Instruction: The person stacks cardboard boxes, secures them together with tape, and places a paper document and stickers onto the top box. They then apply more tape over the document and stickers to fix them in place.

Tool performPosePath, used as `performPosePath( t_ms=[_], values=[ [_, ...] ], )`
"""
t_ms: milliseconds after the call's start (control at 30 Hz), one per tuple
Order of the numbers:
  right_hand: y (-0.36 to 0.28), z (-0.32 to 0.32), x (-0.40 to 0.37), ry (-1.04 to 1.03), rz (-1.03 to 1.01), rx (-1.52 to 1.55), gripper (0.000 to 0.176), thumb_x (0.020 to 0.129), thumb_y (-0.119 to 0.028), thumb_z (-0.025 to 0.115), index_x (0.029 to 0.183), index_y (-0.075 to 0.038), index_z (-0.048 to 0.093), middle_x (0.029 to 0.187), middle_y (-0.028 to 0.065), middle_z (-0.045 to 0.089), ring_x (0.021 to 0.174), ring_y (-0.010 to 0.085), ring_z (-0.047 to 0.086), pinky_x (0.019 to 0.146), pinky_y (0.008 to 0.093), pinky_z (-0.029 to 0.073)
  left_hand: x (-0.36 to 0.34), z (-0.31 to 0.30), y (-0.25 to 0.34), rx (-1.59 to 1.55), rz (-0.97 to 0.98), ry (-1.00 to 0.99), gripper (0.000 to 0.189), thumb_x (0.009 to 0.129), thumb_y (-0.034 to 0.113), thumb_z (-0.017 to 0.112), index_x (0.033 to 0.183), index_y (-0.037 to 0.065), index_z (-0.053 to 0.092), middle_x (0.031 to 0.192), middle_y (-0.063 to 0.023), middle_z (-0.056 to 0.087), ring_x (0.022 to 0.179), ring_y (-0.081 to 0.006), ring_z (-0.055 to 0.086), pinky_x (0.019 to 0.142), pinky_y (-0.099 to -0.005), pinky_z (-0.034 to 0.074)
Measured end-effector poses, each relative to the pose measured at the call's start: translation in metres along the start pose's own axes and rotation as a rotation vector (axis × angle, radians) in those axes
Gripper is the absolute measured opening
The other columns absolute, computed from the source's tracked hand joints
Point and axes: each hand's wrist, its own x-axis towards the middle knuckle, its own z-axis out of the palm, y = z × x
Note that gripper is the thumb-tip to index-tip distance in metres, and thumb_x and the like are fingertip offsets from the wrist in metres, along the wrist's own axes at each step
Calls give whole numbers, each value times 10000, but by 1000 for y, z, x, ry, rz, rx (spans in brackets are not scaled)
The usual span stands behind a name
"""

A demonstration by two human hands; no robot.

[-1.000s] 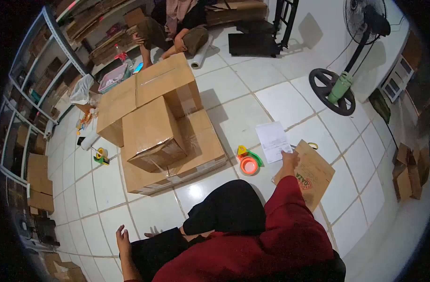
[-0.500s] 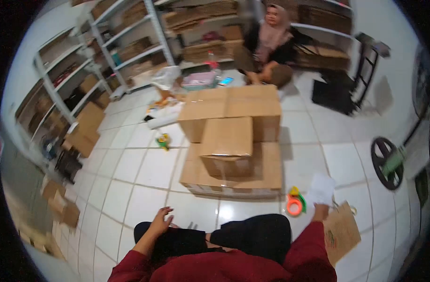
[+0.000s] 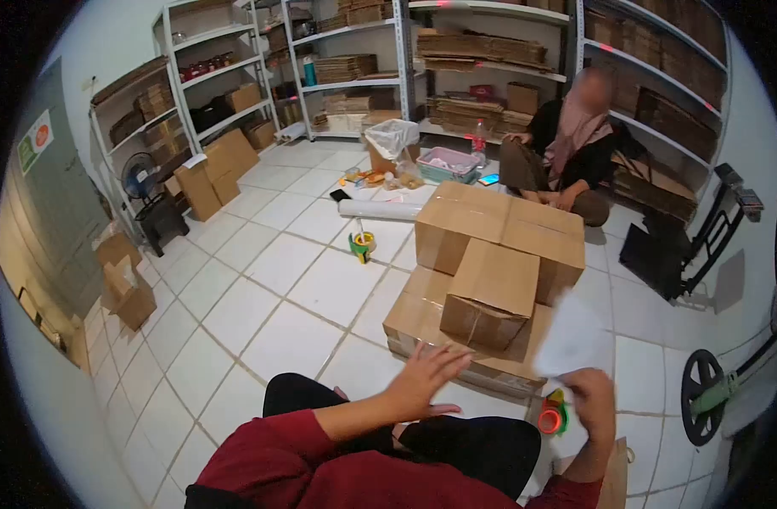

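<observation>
My right hand (image 3: 590,399) is closed on a white sheet of paper (image 3: 568,339), blurred, held up beside the boxes. My left hand (image 3: 424,382) has its fingers spread and holds nothing; it is over my lap, near the front edge of a large flat carton (image 3: 409,318). On that carton rest a small closed box (image 3: 493,284) and, behind it, a long taped box (image 3: 499,220). An orange and green tape dispenser (image 3: 552,416) lies on the floor beneath the paper, near my right hand.
A person (image 3: 566,144) sits on the floor behind the boxes. Another tape dispenser (image 3: 361,246), a white roll (image 3: 380,209) and a pink-and-green basket (image 3: 448,165) lie beyond. A black scale (image 3: 656,259) stands right; shelves (image 3: 354,82) line the back.
My right hand has lifted the paper off the floor toward the boxes. My left hand has moved right and forward, fingers spread. The view has turned left.
</observation>
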Motion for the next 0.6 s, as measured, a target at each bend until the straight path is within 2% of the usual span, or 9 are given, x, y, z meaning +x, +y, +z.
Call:
performPosePath(
  t_ms=[100,133,167,267,367,433,467,533,600],
  values=[
    [-77,-2,29,-260,-304,-11,204,535,-12,585,706,-124,593,656,27,566,632,221,534,545,295,398,25,-8,25,129,119,34,811,609,411,640,1253,142,228,1215,-75,335,1158,-287,277,915,-567,142],
    [-94,1,33,-209,-341,0,204,534,-15,589,704,-128,592,651,27,565,624,219,533,547,303,396,26,-11,24,47,115,-17,657,583,309,671,1157,166,385,1117,-49,413,1115,-262,338,910,-565,169],
    [-106,4,38,-158,-383,10,204,533,-18,594,702,-133,592,646,26,564,617,217,532,550,311,395,25,-12,17,39,134,-2,657,583,309,671,1157,166,385,1117,-49,413,1115,-262,338,910,-565,169],
    [-116,12,48,-1,-384,6,185,549,-33,607,711,-120,586,638,27,557,592,223,513,569,315,391,11,-26,0,-95,93,128,321,517,91,650,811,177,554,957,-22,481,980,-250,437,912,-540,216],
    [-124,22,54,218,-373,27,319,599,-75,624,910,-110,566,749,62,562,724,234,530,682,321,405,-3,-45,-14,-145,138,230,267,536,66,622,782,140,549,987,-54,484,963,-263,455,891,-511,260],
    [-136,44,61,712,-110,284,387,661,-132,634,1018,-51,508,830,84,564,817,240,526,770,331,389,-13,-44,-30,-421,-26,230,288,551,56,598,832,104,550,956,-89,499,961,-298,460,857,-440,325],
    [-130,56,65,700,-96,275,387,661,-132,634,1018,-51,508,830,84,564,817,240,526,770,331,389,-20,-43,-36,-488,-193,224,281,663,89,579,934,39,525,943,-104,525,946,-259,487,814,-348,376],
    [-116,86,69,326,264,1115,427,699,-171,630,1050,9,466,928,101,547,899,220,498,820,325,366,-20,-45,-37,-791,-382,265,282,716,122,557,971,14,504,959,-107,528,939,-224,491,795,-318,385],
    [-119,118,61,172,418,1150,408,710,-161,619,1039,26,466,951,101,542,899,205,498,809,313,373,-18,-49,-35,-1057,-559,320,328,809,203,506,1026,-40,464,991,-108,531,906,-137,489,771,-265,390]
  ],
)
